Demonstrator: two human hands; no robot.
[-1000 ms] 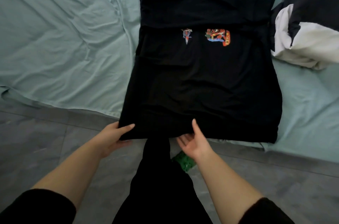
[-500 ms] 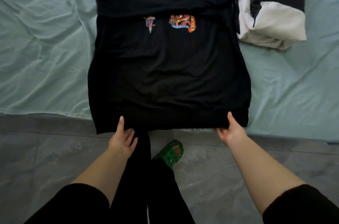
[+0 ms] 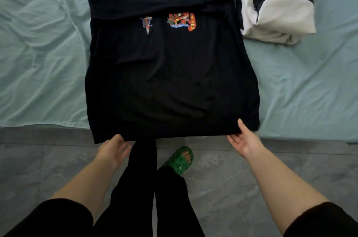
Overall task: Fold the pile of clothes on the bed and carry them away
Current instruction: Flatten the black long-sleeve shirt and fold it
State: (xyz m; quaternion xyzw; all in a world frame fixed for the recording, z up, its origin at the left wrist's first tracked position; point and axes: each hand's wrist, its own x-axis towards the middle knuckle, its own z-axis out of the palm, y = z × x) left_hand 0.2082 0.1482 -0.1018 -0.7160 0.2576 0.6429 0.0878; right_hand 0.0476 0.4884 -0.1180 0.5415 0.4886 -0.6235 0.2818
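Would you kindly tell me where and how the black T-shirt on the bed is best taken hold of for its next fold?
Probably by the bottom hem, near its two corners, coming from the near side. The black T-shirt lies flat on the bed with that hem overhanging the edge, so fingers can slip under and thumbs press on top.

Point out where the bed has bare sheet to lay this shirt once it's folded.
Widest bare sheet lies left of the black T-shirt, out to the frame edge. A smaller patch sits right of it, nearer than the black-and-white bundle. Crowded: the near hem, where left hand and right hand are, and the upper right.
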